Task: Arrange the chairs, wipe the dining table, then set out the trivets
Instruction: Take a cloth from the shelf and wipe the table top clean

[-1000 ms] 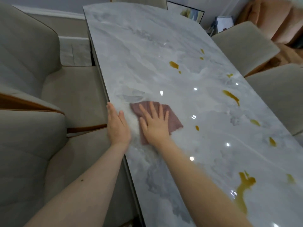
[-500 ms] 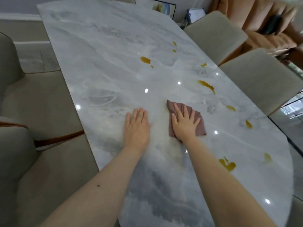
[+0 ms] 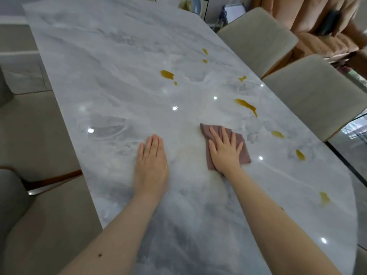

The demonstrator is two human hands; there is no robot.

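Head view — right hand (image 3: pixel 225 153) flat, half-hiding cloth (image 3: pixel 241 149).

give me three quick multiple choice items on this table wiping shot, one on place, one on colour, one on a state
1. Where does the cloth lie?
A. on a chair seat
B. on the table, under the right hand
C. under the left hand

2. What colour are the spills?
A. amber yellow
B. blue
C. black

3. How is the left hand?
A. clenched in a fist
B. flat on the bare tabletop, fingers straight
C. lifted, holding a trivet

Answers: 1 B, the right palm presses the cloth to the marble. 2 A, yellow patches dot the surface. 3 B, its fingers lie straight, holding nothing.
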